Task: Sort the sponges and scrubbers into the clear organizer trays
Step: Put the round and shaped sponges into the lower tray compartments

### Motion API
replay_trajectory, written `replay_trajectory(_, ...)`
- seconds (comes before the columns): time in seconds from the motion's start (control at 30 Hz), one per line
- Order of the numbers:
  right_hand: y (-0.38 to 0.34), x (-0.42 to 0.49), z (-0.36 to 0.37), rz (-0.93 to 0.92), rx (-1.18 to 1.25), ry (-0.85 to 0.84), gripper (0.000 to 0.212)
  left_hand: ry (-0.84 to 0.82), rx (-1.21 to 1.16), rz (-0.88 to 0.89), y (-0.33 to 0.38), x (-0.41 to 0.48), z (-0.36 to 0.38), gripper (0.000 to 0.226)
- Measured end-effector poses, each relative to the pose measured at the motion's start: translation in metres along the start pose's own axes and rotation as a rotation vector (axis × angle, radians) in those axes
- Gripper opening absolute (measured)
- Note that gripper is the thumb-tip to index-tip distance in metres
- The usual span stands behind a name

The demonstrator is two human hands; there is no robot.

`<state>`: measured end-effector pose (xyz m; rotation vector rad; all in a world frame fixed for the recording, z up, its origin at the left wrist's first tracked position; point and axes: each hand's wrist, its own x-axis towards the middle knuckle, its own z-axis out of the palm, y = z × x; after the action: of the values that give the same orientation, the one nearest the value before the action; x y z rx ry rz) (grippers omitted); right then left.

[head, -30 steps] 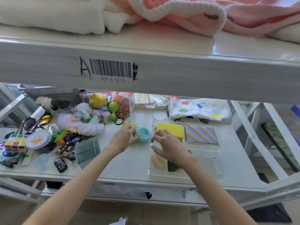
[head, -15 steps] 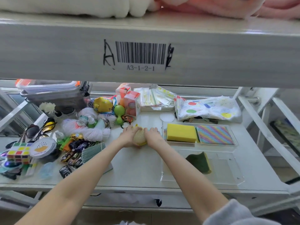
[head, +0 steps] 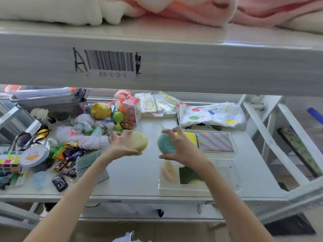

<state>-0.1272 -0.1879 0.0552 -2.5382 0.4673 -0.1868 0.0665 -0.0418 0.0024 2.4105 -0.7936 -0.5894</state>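
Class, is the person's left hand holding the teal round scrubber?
No, the left hand holds the yellow round scrubber; the right hand holds the teal one.

The setting is a storage or stockroom area fitted with white metal racking, not a home. The front beam of the upper shelf (head: 192, 67) carries a printed barcode label (head: 110, 62) with the location code "A3-1-2-1" and hand-drawn black markings beside it. Folded white and pink fleece blankets (head: 174, 9) lie on the upper level. The lower white shelf (head: 136, 177) holds mixed small goods: a multicoloured puzzle cube (head: 9, 161), toy cars (head: 67, 163), packaged items and clear acrylic organizer trays (head: 234, 177).
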Motion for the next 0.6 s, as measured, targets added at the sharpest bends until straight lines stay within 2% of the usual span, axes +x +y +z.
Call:
replay_trajectory(0.1,0.046,-0.049,-0.041,0.104,0.03,0.054,0.08,-0.079,-0.088,0.173,0.052,-0.037,0.015,0.1)
replay_trajectory(0.23,0.112,-0.098,-0.075,0.243,-0.076,-0.003,0.061,-0.202,-0.052,0.428,0.124,-0.066,0.067,0.095)
replay_trajectory(0.33,0.15,-0.115,-0.079,0.268,-0.14,-0.086,0.053,-0.184,0.126,0.506,0.171,-0.075,0.105,0.094)
replay_trajectory(0.43,0.174,-0.122,-0.073,0.236,-0.179,-0.123,0.051,-0.16,0.337,0.554,0.203,-0.081,0.129,0.081)
replay_trajectory(0.6,0.194,-0.123,-0.054,0.151,-0.236,-0.127,0.051,-0.12,0.647,0.56,0.221,-0.083,0.155,0.059)
